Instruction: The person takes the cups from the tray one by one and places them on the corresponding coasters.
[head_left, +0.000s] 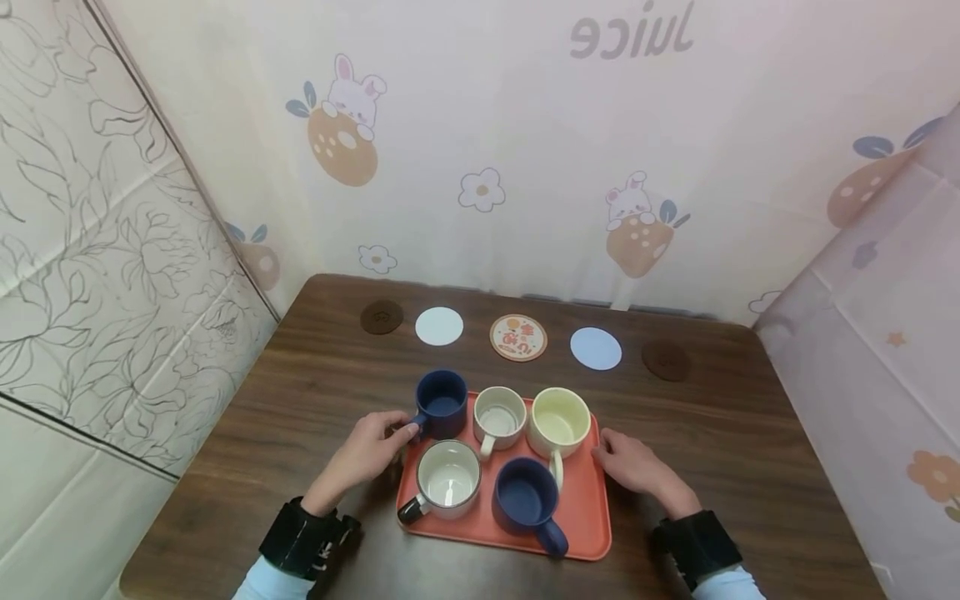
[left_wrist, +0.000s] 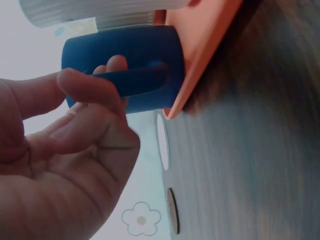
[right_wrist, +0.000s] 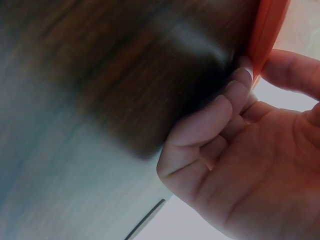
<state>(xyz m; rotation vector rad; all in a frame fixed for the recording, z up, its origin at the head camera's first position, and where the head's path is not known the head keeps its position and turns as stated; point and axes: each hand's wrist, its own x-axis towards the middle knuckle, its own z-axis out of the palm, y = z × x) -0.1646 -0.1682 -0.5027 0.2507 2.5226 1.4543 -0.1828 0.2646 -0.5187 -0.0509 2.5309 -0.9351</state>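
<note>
Dark blue mug [head_left: 441, 404] at the far left corner of the coral tray [head_left: 583, 504]: in the head view it stands upright there, and my left hand [head_left: 369, 452] has its handle between the fingers. Just to its right are a small cream mug [head_left: 499, 417] and a pale yellow mug [head_left: 559, 423]. Nearer me on the tray stand a white mug [head_left: 448, 477] with a black-ended handle and a second blue mug [head_left: 525, 495], its handle pointing towards me. My right hand [head_left: 637, 463] is at the tray's right edge. Beyond the tray, five round coasters [head_left: 518, 337] lie in a row along the far side of the wooden bench [head_left: 300, 392]: brown, white, an orange printed one, white and brown.

From the left wrist, I see my fingers hooked round the handle, two fingertips showing behind it. The mug's base is at the tray, close by the rim, and the ribbed side of a pale mug shows beside it.

From the right wrist, my thumb lies on the inner side of the tray's edge and my curled fingers on the outer side, pinching it. I can't tell whether my fingertips reach underneath.
</note>
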